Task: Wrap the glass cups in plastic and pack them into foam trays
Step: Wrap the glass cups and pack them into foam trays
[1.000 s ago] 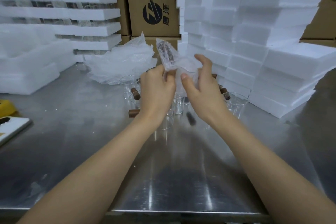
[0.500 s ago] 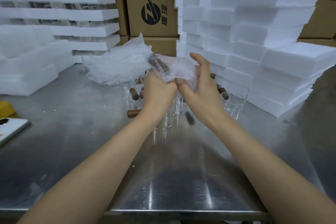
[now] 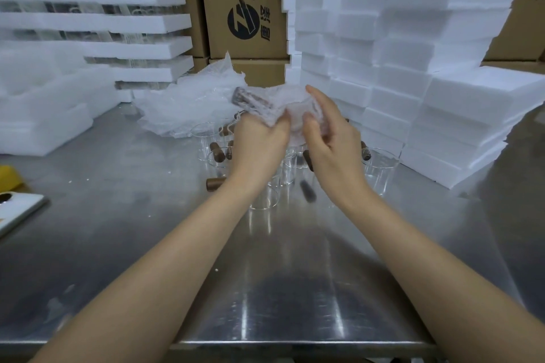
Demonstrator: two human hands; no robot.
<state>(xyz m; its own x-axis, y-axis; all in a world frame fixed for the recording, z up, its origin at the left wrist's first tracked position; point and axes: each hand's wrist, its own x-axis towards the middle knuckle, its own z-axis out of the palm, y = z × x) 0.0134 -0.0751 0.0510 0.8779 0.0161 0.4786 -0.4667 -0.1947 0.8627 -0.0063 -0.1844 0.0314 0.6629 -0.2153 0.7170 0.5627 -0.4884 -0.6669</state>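
Observation:
Both hands hold one glass cup wrapped in bubble plastic above the steel table. Its brown wooden handle shows through the wrap at the upper left. My left hand grips the wrap from below left. My right hand curls round the wrapped body on the right, thumb pressed on the plastic. Several bare glass cups with brown handles stand on the table under and behind the hands. A loose heap of bubble plastic lies behind them on the left.
Tall stacks of white foam trays rise at the right. Filled foam trays are stacked at the back left, with more foam pieces in front. Cardboard boxes stand behind. A white flat object and a yellow item lie at the left edge.
The wrapped cup has turned from upright to lying across the hands, its handle swinging to the left. My right hand has closed further round the wrap.

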